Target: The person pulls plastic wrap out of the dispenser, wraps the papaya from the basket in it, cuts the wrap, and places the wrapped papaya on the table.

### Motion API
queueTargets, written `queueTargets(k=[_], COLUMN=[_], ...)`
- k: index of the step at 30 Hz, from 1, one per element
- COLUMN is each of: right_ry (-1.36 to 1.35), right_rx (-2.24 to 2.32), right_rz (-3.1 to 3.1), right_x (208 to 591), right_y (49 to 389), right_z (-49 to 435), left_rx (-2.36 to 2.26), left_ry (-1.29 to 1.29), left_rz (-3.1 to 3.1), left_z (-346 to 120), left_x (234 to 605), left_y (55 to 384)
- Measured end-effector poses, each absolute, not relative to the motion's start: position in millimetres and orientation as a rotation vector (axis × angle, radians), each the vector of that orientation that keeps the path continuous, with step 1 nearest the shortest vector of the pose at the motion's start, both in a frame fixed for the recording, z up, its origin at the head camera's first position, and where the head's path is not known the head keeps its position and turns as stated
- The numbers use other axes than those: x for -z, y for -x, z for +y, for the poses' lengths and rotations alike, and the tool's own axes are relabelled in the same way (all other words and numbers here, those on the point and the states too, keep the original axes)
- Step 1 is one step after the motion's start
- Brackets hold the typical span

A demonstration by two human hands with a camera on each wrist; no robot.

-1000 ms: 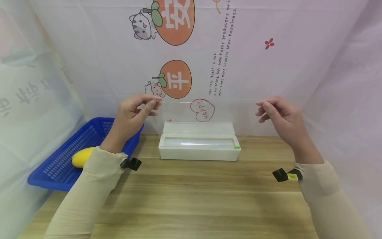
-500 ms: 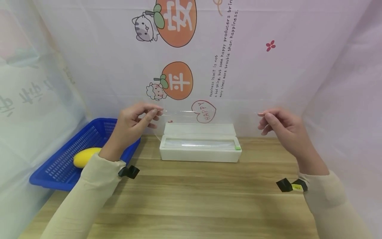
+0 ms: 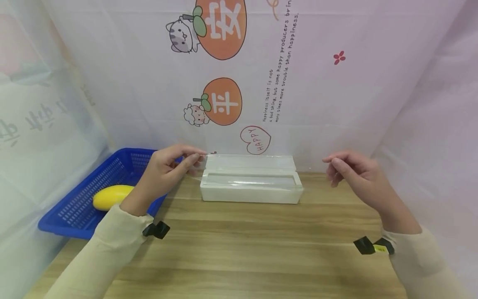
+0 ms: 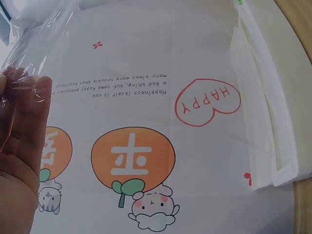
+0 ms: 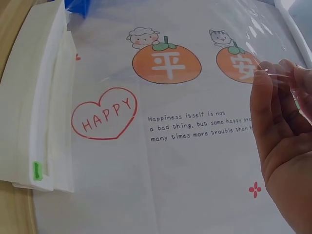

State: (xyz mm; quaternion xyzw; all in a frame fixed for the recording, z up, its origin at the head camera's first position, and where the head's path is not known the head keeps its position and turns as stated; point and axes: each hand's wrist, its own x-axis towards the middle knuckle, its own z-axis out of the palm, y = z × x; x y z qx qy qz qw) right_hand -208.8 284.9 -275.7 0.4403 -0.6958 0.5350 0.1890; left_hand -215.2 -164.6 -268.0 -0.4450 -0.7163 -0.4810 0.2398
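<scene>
A sheet of clear cling film is stretched between my two hands. My left hand pinches one corner between thumb and fingers, left of a white cling film box. On the other side, my right hand pinches the opposite corner; bunched film shows at its fingertips in the right wrist view. The box stands on the table with its lid raised at the back, and the film's front edge crosses the lid in the head view. A green slider sits at the box's end.
A blue plastic basket stands at the left with a yellow oval object inside, partly behind the left forearm. White printed cloth hangs at the back and both sides of the wooden table.
Both hands have come down from above the box to about lid height, still holding the film between them. The box and basket have stayed in place.
</scene>
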Motion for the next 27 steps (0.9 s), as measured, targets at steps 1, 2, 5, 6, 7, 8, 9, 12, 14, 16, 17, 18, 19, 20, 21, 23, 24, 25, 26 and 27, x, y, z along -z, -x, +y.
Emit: queueTargets(k=[1, 2, 5, 6, 7, 8, 9, 12, 14, 16, 17, 18, 19, 20, 21, 23, 24, 25, 26, 27], right_ry=[-1.244, -1.244, -1.237, -1.238, -1.238, -1.247, -1.239, -1.229, -1.212, -1.190, -1.188, -1.176, -1.164, -1.157, -1.152, -1.148, -1.146, -1.151, -1.148, -1.153], right_rx=[-1.506, -1.509, -1.514, -1.514, -1.508, -1.510, -1.493, -1.442, -1.410, -1.385, -1.384, -1.384, -1.375, -1.376, -1.384, -1.403, -1.417, -1.433, -1.447, -1.455], right_rz=[-1.965, -1.976, -2.015, -2.027, -2.045, -2.057, -2.088, -2.187, -2.257, -2.312, -2.329, -2.353, -2.373, -2.387, -2.400, -2.422, -2.430, -2.431, -2.436, -2.442], right_x=[278, 280, 285, 287, 288, 289, 290, 292, 295, 297, 298, 300, 301, 302, 304, 306, 307, 309, 311, 313], right_y=[208, 208, 206, 205, 205, 204, 203, 201, 199, 197, 196, 195, 194, 193, 192, 191, 190, 190, 190, 190], right_z=[285, 286, 286, 286, 285, 285, 285, 284, 284, 283, 283, 282, 282, 282, 282, 283, 284, 284, 285, 286], left_rx=[1.325, 1.331, 1.343, 1.339, 1.333, 1.329, 1.326, 1.312, 1.309, 1.312, 1.316, 1.321, 1.336, 1.350, 1.364, 1.390, 1.405, 1.417, 1.424, 1.435], left_ry=[1.223, 1.225, 1.235, 1.243, 1.252, 1.265, 1.281, 1.321, 1.338, 1.350, 1.356, 1.361, 1.368, 1.373, 1.374, 1.381, 1.384, 1.387, 1.394, 1.402], left_rz=[-1.967, -1.975, -1.996, -2.007, -2.019, -2.032, -2.048, -2.103, -2.139, -2.172, -2.186, -2.201, -2.213, -2.225, -2.236, -2.254, -2.266, -2.279, -2.291, -2.305], left_z=[-165, -165, -166, -166, -167, -167, -167, -168, -169, -170, -171, -172, -173, -174, -175, -177, -179, -179, -180, -181], left_x=[270, 271, 275, 275, 276, 276, 277, 281, 285, 289, 291, 293, 295, 297, 299, 303, 305, 307, 309, 311], left_y=[214, 213, 209, 207, 207, 206, 205, 204, 202, 201, 200, 200, 199, 199, 200, 200, 200, 201, 201, 201])
